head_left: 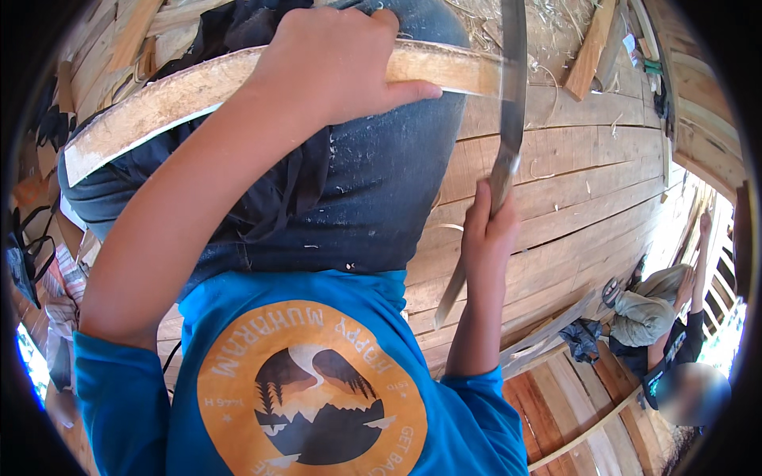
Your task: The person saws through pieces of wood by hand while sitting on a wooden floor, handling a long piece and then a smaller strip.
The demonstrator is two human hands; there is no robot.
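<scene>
A long, pale wooden strip [175, 99] lies across my dark trousers, slanting from the lower left to the upper right. My left hand [329, 67] is wrapped over it near its right part, with the thumb stretched along its near edge. In my right hand [490, 226] I grip a machete [515, 87] by its handle, the rear end of which sticks out below the fist. Its long blade points away from me and crosses the strip's right end; the blade is slightly blurred. Whether the edge touches the wood, I cannot tell.
Wood shavings are scattered over the plank floor [571, 174]. A short wooden piece [591, 51] lies at the far right. Another person [655, 313] sits on the right, near a dark plastic bag [583, 337]. Boards [133, 36] lie at the far left.
</scene>
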